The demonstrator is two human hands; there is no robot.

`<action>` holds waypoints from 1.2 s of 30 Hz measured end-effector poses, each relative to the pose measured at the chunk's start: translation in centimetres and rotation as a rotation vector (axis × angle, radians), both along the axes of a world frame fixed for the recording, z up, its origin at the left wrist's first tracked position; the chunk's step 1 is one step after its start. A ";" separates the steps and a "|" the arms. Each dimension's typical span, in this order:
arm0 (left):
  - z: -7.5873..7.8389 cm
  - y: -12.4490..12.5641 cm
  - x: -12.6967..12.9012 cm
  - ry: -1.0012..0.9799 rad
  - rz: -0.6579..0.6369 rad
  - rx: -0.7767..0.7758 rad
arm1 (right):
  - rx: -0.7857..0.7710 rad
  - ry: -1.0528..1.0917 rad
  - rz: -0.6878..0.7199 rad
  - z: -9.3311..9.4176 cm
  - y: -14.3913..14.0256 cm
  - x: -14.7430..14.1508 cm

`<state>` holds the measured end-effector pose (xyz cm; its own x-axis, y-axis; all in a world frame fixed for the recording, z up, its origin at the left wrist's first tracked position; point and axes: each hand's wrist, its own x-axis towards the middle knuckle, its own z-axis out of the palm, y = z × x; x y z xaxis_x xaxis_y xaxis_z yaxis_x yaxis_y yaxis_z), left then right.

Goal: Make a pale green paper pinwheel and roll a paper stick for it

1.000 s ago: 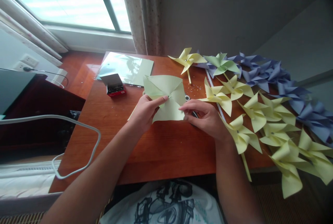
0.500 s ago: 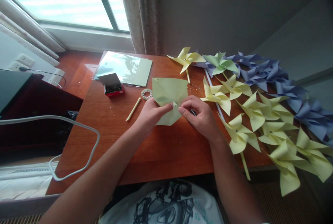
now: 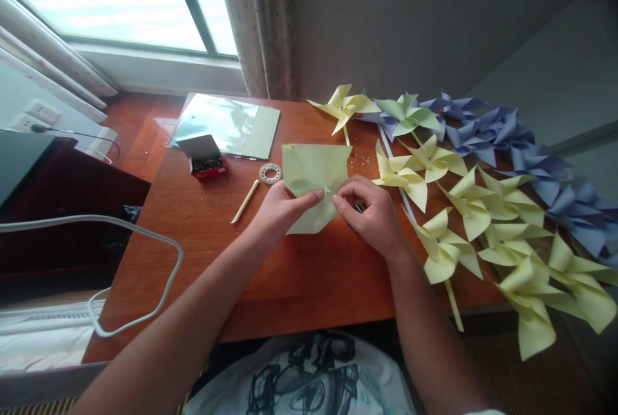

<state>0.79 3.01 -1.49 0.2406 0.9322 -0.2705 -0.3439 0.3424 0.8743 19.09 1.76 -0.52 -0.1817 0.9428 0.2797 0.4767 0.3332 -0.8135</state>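
Note:
A pale yellow paper sheet [image 3: 313, 161], cut in from its corners, is held above the desk in front of me. My left hand [image 3: 282, 209] is closed on it, thumb on top near the middle and the other fingers hidden underneath. From the right, my right hand [image 3: 369, 209] pinches at the paper close to its centre, where a small pale folded tip shows between the hands. Something dark and slim shows under my right hand, too hidden to name. Left of the paper lie a roll of tape [image 3: 270, 166] and a rolled yellow paper stick [image 3: 244, 201].
An open red box [image 3: 208, 167] of small dark items stands at the left, before a glossy packet of paper [image 3: 261, 132]. Yellow pinwheels [image 3: 447, 244], a green pinwheel [image 3: 408, 116] and purple pinwheels [image 3: 483, 132] crowd the right side. A white cable [image 3: 178, 260] loops at the left edge.
Both hands keep hold of the paper in nearly the same place. The right fingers have shifted slightly by its centre, and the camera view has moved a little.

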 end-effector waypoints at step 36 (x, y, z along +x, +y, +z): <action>0.2 -0.2 0.1 0.058 0.041 -0.033 | -0.036 0.563 -0.451 -1.7 1.0 0.7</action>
